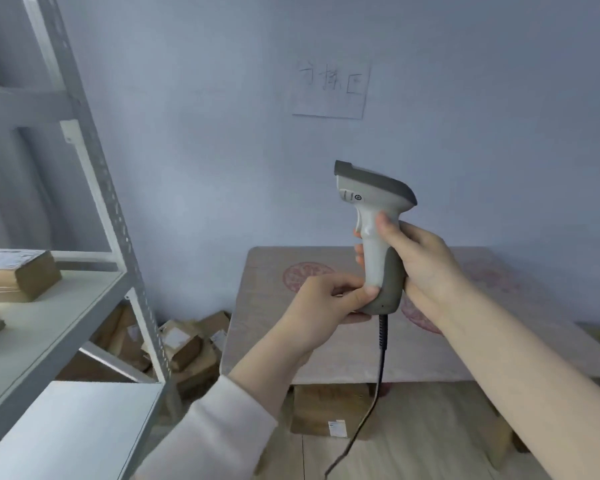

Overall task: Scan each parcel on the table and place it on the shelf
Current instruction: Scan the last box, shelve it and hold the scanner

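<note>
Right grip (420, 268) is wrapped around the scanner (371, 195) handle, held upright near the desk (326, 355). Left grip (323, 306) pinches the handle base. 1 labelled parcel (18, 275) lies on the shelf (49, 323) at left.

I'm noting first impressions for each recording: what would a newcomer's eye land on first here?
The grey and white scanner held upright at the centre, with the right hand wrapped round its grip, the left hand pinching its base, and its dark cord hanging down. Next, the metal shelf at the left with brown parcels on it, and the cloth-covered table behind the hands.
</note>
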The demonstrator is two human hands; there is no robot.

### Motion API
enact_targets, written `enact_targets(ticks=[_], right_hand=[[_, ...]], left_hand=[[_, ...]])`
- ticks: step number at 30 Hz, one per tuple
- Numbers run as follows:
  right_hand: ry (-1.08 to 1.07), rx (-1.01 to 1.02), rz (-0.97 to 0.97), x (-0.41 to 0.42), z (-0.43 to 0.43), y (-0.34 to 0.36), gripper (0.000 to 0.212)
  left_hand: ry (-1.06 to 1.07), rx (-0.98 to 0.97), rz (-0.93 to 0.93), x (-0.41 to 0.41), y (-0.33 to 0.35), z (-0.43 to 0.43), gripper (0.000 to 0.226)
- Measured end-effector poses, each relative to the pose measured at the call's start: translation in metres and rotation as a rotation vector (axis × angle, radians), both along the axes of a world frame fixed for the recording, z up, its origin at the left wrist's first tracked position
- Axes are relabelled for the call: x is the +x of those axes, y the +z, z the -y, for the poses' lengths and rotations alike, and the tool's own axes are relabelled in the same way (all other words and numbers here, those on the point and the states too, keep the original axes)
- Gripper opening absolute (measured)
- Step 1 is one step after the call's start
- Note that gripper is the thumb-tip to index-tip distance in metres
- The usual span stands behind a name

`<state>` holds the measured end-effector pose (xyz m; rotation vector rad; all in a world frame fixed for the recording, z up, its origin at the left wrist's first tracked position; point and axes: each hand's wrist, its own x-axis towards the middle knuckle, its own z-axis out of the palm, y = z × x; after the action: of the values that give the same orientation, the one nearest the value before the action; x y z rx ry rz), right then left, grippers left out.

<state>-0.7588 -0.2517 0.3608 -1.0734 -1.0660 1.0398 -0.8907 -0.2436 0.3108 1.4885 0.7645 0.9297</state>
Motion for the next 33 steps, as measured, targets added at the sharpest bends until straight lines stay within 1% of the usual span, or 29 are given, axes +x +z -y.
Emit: enact_targets(ticks=[4, 9, 15, 19, 23, 30, 33], right_hand=[[-0.057, -0.002, 0.024, 0.061, -0.029, -0.017, 0.043], [-0.125, -0.037, -0.023, 0.142, -0.063, -0.032, 0.03], [-0.165, -0.067, 0.002, 0.219, -0.098, -0.057, 0.028], [-0.212, -0.111, -0.008, 0.256, -0.114, -0.084, 0.026], [-0.268, -0.171, -0.024, 0.286, -0.129, -0.109, 0.022], [-0.401, -0.263, 0.012, 0.329, -0.165, -0.149, 0.024], [-0.424, -0.314, 0.021, 0.342, -0.177, -0.168, 0.023]], left_hand=[[-0.071, -0.038, 0.0, 0.061, -0.015, -0.034, 0.02], [-0.123, -0.053, -0.031, 0.139, -0.022, -0.072, 0.019], [-0.171, -0.096, -0.064, 0.214, -0.039, -0.106, 0.022], [-0.209, -0.176, -0.058, 0.253, -0.064, -0.125, 0.017], [-0.255, -0.212, -0.121, 0.284, -0.092, -0.151, 0.023], [-0.4, -0.301, -0.119, 0.328, -0.134, -0.201, 0.012], [-0.43, -0.342, -0.132, 0.342, -0.153, -0.216, 0.013]])
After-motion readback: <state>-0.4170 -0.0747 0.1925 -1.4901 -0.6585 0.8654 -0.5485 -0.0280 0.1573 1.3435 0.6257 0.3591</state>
